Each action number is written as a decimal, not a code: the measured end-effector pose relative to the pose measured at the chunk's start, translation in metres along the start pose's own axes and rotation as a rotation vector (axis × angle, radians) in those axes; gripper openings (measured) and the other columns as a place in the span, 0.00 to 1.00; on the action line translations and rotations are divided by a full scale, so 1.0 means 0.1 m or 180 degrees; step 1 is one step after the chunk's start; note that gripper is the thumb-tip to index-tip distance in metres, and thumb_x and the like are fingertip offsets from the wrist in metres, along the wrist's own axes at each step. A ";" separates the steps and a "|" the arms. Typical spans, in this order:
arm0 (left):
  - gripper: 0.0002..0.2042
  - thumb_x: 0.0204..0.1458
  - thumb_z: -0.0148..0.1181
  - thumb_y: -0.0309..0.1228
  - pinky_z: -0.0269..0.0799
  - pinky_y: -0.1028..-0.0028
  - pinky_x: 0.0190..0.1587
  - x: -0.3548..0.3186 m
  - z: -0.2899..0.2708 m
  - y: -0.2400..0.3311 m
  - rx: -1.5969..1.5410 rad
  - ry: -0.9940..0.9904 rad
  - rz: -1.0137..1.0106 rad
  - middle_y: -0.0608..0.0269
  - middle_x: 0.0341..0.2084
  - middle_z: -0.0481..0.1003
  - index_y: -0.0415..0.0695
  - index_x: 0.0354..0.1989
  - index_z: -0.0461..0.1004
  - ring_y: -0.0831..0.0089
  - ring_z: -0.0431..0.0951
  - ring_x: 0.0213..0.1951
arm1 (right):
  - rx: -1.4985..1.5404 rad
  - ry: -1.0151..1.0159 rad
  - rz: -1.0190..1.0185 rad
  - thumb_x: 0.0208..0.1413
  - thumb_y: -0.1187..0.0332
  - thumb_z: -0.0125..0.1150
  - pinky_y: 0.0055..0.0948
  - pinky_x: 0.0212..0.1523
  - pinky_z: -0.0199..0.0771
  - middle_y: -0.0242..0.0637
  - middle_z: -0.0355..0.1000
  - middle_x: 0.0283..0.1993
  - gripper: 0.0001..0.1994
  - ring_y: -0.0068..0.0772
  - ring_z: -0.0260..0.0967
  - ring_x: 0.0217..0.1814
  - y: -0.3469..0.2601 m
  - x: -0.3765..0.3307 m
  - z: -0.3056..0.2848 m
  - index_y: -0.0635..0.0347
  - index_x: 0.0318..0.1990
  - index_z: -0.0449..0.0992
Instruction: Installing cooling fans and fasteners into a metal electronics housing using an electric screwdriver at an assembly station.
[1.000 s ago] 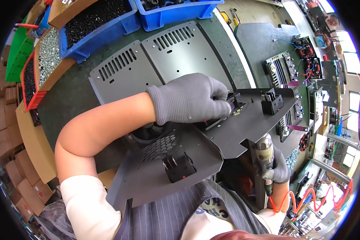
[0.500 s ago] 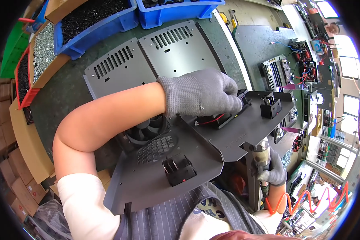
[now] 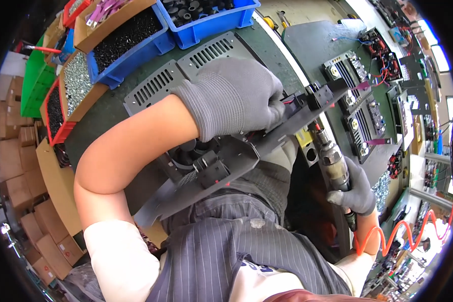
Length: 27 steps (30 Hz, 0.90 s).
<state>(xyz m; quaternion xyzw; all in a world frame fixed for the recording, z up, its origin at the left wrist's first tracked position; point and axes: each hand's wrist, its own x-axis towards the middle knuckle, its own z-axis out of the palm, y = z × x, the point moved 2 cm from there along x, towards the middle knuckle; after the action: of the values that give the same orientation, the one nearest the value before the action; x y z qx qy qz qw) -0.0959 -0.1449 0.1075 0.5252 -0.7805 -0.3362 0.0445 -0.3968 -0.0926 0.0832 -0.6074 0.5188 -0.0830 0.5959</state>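
The gloved left hand point(image 3: 241, 98) is closing its fingers on a black sheet-metal panel point(image 3: 298, 122), gripping it at a part mostly hidden beneath the glove. The panel is sitting tilted above the person's lap, with black rocker switches point(image 3: 212, 172) projecting from it. The gloved right hand point(image 3: 358, 189) is wrapping around a pneumatic screwdriver point(image 3: 334, 163), whose tip is pointing toward the panel's underside. A red coiled hose point(image 3: 371, 235) is trailing from the screwdriver. Slotted grey panels point(image 3: 158, 84) are lying on the green counter point(image 3: 94, 135), near blue bins point(image 3: 211, 28).

Two black-filled blue plastic bins point(image 3: 212, 27), two slotted grey metal panels point(image 3: 158, 86) and one cylindrical metallic driver point(image 3: 335, 166) are seen.
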 end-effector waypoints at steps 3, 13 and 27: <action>0.09 0.50 0.54 0.38 0.72 0.61 0.31 -0.03 -0.04 0.04 0.1924 0.0855 0.0246 0.59 0.23 0.75 0.46 0.29 0.75 0.58 0.77 0.28 | 0.0406 0.0029 0.0063 0.31 0.62 0.75 0.17 0.18 0.61 0.29 0.67 0.23 0.35 0.17 0.62 0.16 0.16 -0.08 0.04 0.67 0.49 0.66; 0.18 0.56 0.46 0.29 0.60 0.88 0.17 0.01 0.02 -0.78 -0.4109 0.1076 -0.0938 0.65 0.31 0.67 0.36 0.54 0.60 0.83 0.65 0.24 | 0.2100 0.0553 -0.0413 0.20 0.58 0.72 0.19 0.23 0.67 0.33 0.69 0.26 0.41 0.22 0.68 0.21 0.40 -0.23 0.52 0.70 0.48 0.66; 0.20 0.60 0.48 0.42 0.52 0.88 0.14 -0.43 0.08 -0.32 -0.4796 0.0335 0.0170 0.68 0.21 0.69 0.35 0.48 0.68 0.83 0.61 0.20 | 0.1236 -0.0419 -0.1228 0.28 0.58 0.75 0.25 0.46 0.65 0.35 0.70 0.40 0.39 0.25 0.66 0.42 -0.35 -0.08 0.84 0.67 0.51 0.68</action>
<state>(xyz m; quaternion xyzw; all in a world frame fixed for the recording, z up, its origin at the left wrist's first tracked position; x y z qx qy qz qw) -0.0550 -0.1112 0.0957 0.3489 -0.3487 -0.7522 0.4369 -0.3220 -0.0419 0.0926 -0.5735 0.3282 -0.2531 0.7067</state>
